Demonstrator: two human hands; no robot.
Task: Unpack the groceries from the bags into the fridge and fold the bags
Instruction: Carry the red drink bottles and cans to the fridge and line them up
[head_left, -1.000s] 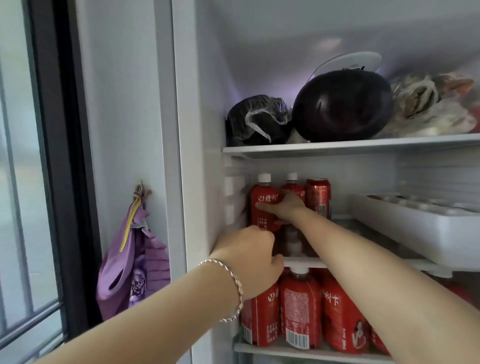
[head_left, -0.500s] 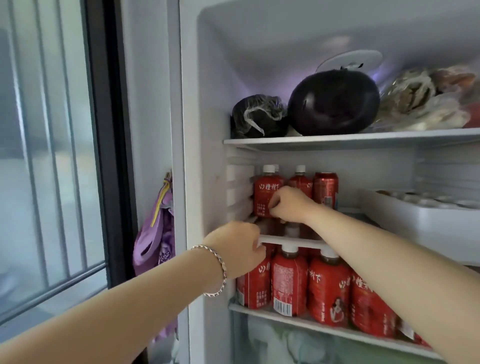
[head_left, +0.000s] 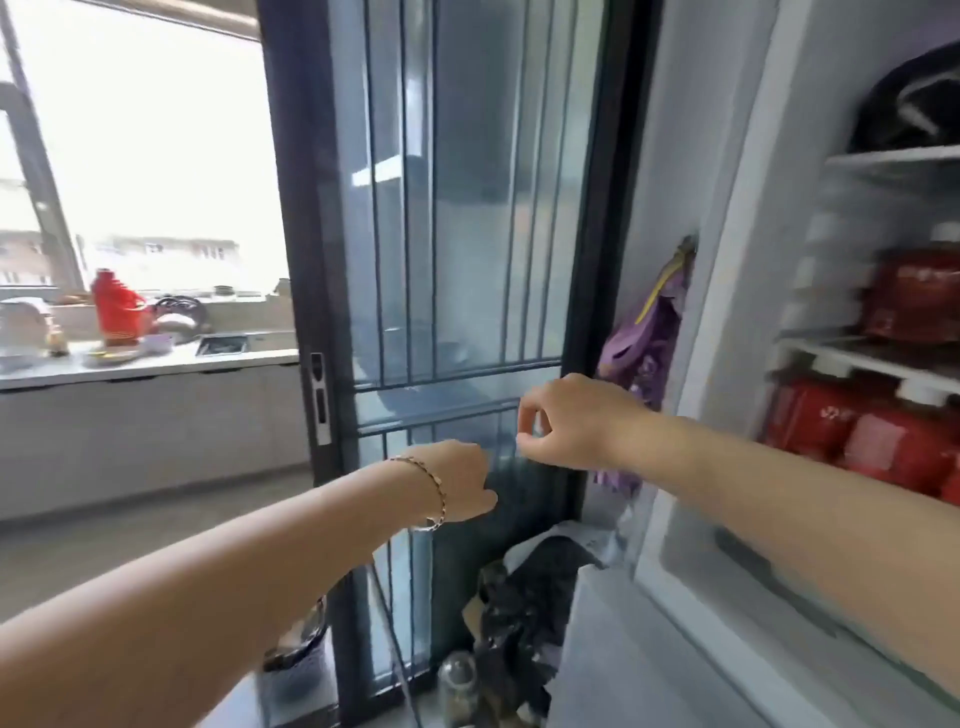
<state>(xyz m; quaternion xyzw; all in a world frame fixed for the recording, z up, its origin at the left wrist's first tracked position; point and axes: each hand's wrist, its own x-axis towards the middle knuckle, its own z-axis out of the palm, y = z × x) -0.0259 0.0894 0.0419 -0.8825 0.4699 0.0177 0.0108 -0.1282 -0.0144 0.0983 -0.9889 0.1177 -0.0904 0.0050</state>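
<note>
Two hands hang in front of the glass door (head_left: 467, 208), both outside the fridge (head_left: 727, 338). The right hand (head_left: 571, 421) holds nothing, its fingers (head_left: 525, 415) loosely curled, thumb and forefinger nearly meeting. The left hand (head_left: 460, 480), one bracelet (head_left: 434, 488) at the wrist, shows only its back; how its fingers lie I cannot tell. At the right edge, blurred, one upper red bottle (head_left: 914, 306) stands on the middle shelf, with about three lower red bottles (head_left: 893, 452) beneath. One purple bag (head_left: 644, 332) hangs beside the fridge; one black bag (head_left: 524, 608) lies on the floor. Half a second ago both hands were inside the fridge, the right on a bottle. The view has since swung left, revealing a counter (head_left: 156, 364).
</note>
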